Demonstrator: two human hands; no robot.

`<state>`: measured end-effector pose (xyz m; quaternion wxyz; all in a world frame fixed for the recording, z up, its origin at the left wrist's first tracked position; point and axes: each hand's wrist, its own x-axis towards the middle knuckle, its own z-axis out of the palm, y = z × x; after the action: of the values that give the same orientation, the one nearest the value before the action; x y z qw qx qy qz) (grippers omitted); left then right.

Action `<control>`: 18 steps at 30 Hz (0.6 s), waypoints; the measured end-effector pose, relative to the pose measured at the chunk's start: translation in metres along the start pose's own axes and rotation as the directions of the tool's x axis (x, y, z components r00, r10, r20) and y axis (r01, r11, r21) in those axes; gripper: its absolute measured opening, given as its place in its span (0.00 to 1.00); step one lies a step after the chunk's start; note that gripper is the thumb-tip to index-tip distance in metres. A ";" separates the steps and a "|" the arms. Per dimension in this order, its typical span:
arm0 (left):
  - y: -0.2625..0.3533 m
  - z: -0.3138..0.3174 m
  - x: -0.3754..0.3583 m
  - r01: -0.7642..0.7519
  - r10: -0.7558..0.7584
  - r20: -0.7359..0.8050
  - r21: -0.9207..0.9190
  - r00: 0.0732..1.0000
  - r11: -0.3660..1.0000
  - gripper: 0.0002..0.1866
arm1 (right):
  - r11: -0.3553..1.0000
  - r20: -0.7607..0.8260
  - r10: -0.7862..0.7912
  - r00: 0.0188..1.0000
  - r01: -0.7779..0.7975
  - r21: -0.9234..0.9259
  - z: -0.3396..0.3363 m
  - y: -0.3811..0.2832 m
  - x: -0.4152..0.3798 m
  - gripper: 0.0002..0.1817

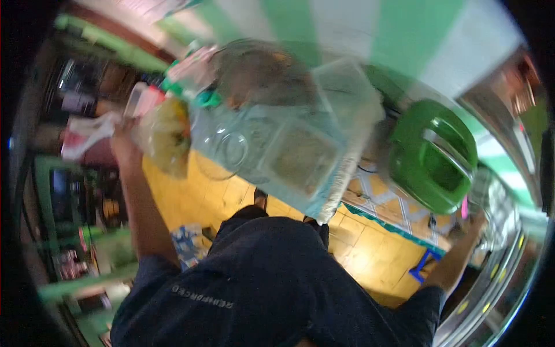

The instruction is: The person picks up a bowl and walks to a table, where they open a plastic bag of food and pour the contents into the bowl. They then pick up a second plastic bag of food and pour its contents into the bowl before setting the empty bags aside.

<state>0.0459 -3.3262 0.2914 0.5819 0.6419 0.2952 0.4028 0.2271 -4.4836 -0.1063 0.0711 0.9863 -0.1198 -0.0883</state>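
Note:
Out to the left, my left hand (122, 132) is closed at the top of a clear plastic bag (166, 139) with yellowish contents. A white and pink bag or wrapper (89, 136) overlaps the hand on its outer side. At the far right, my right hand (477, 221) reaches up to a pale checkered cloth (491, 202); its fingers are blurred, and I cannot tell whether they grip it. A green bin-like container with a lid (430, 153) stands close to that hand. Clear round containers (231, 149) and a square lidded box (303, 156) sit on the table before me.
The glass-like tabletop (315, 205) has a pale edge on its right. A dark mesh cover (257, 72) and pink and green items (193, 72) stand at its back. Below are a yellow tiled floor (167, 185) and a blue stool (425, 266). Cluttered shelves (115, 248) line the left.

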 end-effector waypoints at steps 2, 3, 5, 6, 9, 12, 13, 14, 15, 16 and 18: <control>-0.015 -0.009 0.014 -0.031 0.035 0.012 -0.255 0.999 0.966 0.17 | 0.874 -0.131 0.332 0.934 -0.253 0.414 -0.081 0.020 0.001 0.20; -0.018 -0.012 0.019 -0.054 0.073 0.089 -0.206 0.993 0.977 0.17 | 0.733 -0.167 0.444 0.881 -0.249 0.633 -0.118 0.030 0.000 0.19; -0.015 -0.010 0.016 -0.091 0.126 0.172 -0.198 0.977 0.976 0.16 | 0.482 -0.229 0.560 0.796 -0.088 0.872 -0.196 0.047 -0.008 0.16; -0.009 -0.004 0.010 -0.108 0.150 0.216 -0.197 0.965 0.975 0.16 | 0.399 -0.266 0.588 0.764 0.012 0.917 -0.239 0.053 -0.013 0.14; 0.000 -0.004 0.001 -0.073 0.103 0.153 -0.191 0.983 0.979 0.16 | 0.264 -0.405 0.614 0.678 0.307 0.914 -0.369 0.059 -0.037 0.12; 0.014 -0.009 -0.009 -0.004 0.010 0.041 -0.134 0.999 0.991 0.17 | 0.204 -0.565 0.557 0.608 0.559 0.804 -0.490 0.033 -0.076 0.14; 0.017 -0.013 -0.013 0.023 -0.025 -0.020 -0.100 0.999 0.995 0.17 | 0.182 -0.638 0.498 0.587 0.648 0.739 -0.521 0.015 -0.093 0.15; 0.014 -0.026 -0.011 0.024 -0.023 0.016 -0.074 1.000 0.997 0.17 | 0.218 -0.740 0.405 0.537 0.729 0.649 -0.551 -0.001 -0.109 0.16; 0.009 -0.040 -0.009 0.022 -0.019 0.056 -0.052 0.998 0.998 0.18 | 0.082 -0.515 0.735 0.441 0.696 0.713 -0.592 -0.120 -0.168 0.17; 0.000 -0.056 -0.004 0.033 -0.025 0.121 -0.067 0.992 0.997 0.18 | 0.525 -0.596 0.795 0.109 0.368 0.768 -0.610 -0.125 -0.198 0.16; -0.027 -0.092 0.006 0.075 -0.039 0.273 -0.122 0.961 0.990 0.18 | 0.491 -0.646 0.759 0.075 0.586 0.645 -0.630 -0.198 -0.254 0.17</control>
<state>-0.0277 -3.2707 0.2656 0.6691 0.6423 0.2044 0.3130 0.1492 -4.1554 0.5159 -0.3651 0.6160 -0.1398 0.6839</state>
